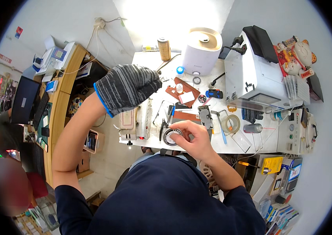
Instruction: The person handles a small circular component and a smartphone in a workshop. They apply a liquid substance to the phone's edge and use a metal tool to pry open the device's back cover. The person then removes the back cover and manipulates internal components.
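Observation:
A grey-and-black striped knit glove with a blue cuff covers my left hand point(128, 86), raised over the left side of the white table. Its fingers are closed, with a thin dark tip or cord beside them; what they hold is not clear. Low over the table's near edge is my bare right hand point(193, 137). Thumb and fingers grip a round black-and-white dial point(171, 137). Just beyond that hand lie a dark phone-like part point(205, 116) and a brown mat point(185, 116). A blue-handled tool point(173, 111) is left of them.
A white appliance point(201, 55) and a gold can point(164, 49) stand at the back. To the right are a white machine point(252, 74), a tape roll point(232, 123), another striped glove point(251, 114) and a spray can point(253, 128). A wooden desk point(58, 117) flanks the left, with blurred people near it.

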`<move>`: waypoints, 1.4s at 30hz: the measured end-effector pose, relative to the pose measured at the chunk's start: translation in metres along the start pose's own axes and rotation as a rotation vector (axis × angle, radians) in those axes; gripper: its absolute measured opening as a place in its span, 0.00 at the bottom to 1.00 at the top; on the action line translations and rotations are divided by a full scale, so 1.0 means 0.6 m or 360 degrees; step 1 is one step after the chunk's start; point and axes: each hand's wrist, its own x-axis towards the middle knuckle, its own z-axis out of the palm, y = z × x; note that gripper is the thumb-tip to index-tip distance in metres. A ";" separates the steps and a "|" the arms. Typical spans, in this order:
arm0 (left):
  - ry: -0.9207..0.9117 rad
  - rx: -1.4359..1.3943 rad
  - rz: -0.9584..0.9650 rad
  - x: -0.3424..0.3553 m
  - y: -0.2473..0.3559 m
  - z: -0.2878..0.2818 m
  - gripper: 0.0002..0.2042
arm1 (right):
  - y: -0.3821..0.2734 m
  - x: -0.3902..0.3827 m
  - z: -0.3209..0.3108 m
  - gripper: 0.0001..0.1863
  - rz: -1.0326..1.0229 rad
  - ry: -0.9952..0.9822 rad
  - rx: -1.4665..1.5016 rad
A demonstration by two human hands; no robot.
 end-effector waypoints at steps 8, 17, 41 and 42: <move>0.0208 0.0278 0.0188 0.008 0.008 0.041 0.07 | -0.019 -0.003 0.009 0.16 0.0254 0.0160 0.0563; 0.0146 0.0186 0.0223 0.019 0.028 0.055 0.11 | -0.008 0.018 -0.009 0.18 -0.0162 0.0134 0.0046; -0.0055 -0.1160 -0.0595 0.024 0.039 0.009 0.12 | -0.003 -0.007 -0.003 0.12 0.0176 0.0083 -0.0053; -0.0016 -0.1197 -0.0639 0.021 0.039 0.013 0.11 | -0.005 -0.006 -0.009 0.13 0.0135 0.0016 -0.0174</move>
